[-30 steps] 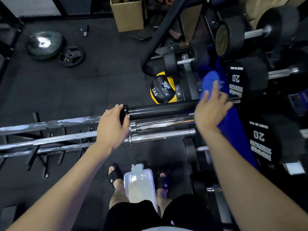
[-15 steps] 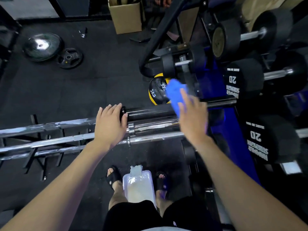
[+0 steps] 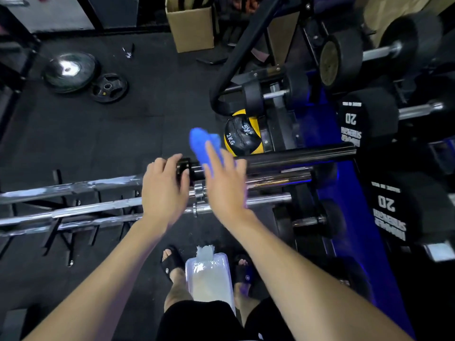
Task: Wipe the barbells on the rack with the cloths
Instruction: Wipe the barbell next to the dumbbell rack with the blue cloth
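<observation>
Several barbells lie side by side on a low rack point(image 3: 64, 232) in front of me. The farthest has a black sleeve point(image 3: 295, 156); the nearer ones are chrome point(image 3: 86, 207). My left hand point(image 3: 163, 190) lies over the bars at the collars, fingers curled over the black barbell's collar. My right hand point(image 3: 225, 183) is just right of it, fingers straight, pressing a blue cloth point(image 3: 200, 143) onto the black sleeve. The cloth's end sticks out past my fingertips.
A pack of wet wipes point(image 3: 209, 279) stands between my sandalled feet. A yellow and black 2 kg ball point(image 3: 242, 139) sits behind the bars. Dumbbells marked 20 point(image 3: 364, 119) fill a rack on the right. Weight plates point(image 3: 70, 70) and a cardboard box point(image 3: 192, 25) are on the floor beyond.
My right hand has slid the blue cloth leftward along the black sleeve, from its right end to just beside my left hand. My left hand has stayed at the collars.
</observation>
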